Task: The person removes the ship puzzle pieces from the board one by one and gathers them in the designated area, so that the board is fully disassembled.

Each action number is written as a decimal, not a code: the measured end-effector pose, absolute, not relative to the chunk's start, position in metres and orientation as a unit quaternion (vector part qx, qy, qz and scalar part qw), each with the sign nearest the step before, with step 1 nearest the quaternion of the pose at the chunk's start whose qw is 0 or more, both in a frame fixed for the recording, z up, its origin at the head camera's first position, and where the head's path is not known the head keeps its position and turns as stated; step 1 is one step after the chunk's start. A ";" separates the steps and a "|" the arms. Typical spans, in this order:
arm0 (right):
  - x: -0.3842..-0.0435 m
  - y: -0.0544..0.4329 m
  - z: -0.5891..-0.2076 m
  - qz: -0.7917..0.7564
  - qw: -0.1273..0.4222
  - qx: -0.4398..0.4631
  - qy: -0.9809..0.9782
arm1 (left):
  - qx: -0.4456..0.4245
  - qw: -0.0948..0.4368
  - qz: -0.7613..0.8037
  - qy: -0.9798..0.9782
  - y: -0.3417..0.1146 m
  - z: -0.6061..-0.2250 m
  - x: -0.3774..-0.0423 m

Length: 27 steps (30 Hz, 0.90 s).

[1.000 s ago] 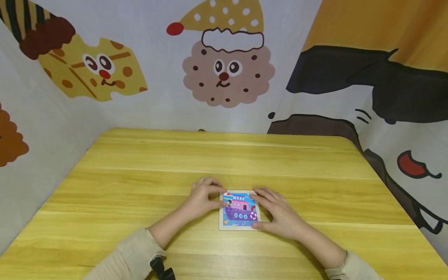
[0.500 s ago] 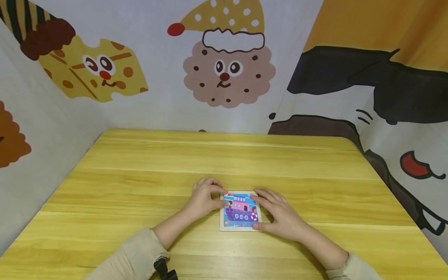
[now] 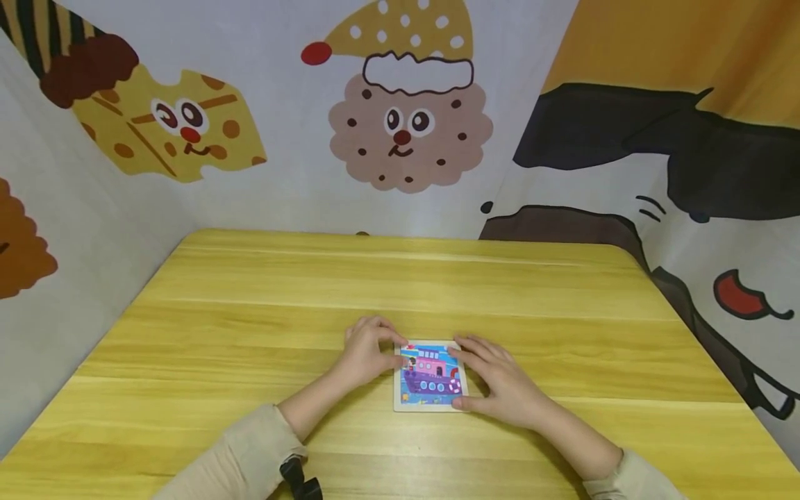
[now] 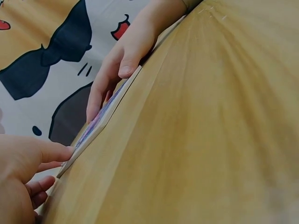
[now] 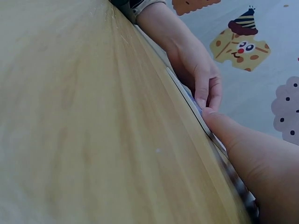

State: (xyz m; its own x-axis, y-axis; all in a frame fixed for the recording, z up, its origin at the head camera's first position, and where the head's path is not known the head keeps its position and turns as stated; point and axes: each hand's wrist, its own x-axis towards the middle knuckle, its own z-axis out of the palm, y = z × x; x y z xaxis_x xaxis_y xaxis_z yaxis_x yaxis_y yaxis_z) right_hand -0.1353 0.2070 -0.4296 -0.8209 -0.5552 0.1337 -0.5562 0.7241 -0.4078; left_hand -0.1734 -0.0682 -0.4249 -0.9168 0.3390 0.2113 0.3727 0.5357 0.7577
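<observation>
A thin square puzzle board lies flat on the wooden table, with a pale border and a pink and purple ship on blue. At its left edge, my left hand touches the border with thumb and forefinger. My right hand rests on the right side, fingers spread near the upper corner and thumb by the lower one. In the left wrist view the puzzle board shows edge-on between both hands. From the right wrist, my right thumb lies along the edge of the puzzle board.
The yellow wood-grain table reaches back to a cloth wall printed with cartoon food. A black strap hangs by the left sleeve.
Both hands keep their places on the puzzle board. The whole head view has drifted very slightly; nothing else visibly differs.
</observation>
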 end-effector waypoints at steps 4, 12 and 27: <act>-0.135 0.206 -0.430 0.220 -0.001 0.296 -0.929 | -0.194 0.008 -0.436 -0.879 -0.067 -0.424 -0.174; -0.129 0.196 -0.428 0.190 0.016 0.325 -0.926 | -0.184 0.000 -0.430 -0.884 -0.065 -0.424 -0.175; -0.122 0.183 -0.426 0.152 -0.011 0.363 -0.919 | -0.176 -0.002 -0.426 -0.887 -0.064 -0.422 -0.174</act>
State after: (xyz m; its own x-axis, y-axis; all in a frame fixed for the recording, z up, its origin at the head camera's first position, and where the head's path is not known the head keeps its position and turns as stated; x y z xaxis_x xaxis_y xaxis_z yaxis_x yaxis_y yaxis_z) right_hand -0.1224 0.1833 -0.4257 -0.7358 -0.6712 0.0905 -0.6646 0.6899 -0.2870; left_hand -0.1739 -0.0644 -0.4216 -0.9382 0.3135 0.1468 0.3106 0.5750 0.7569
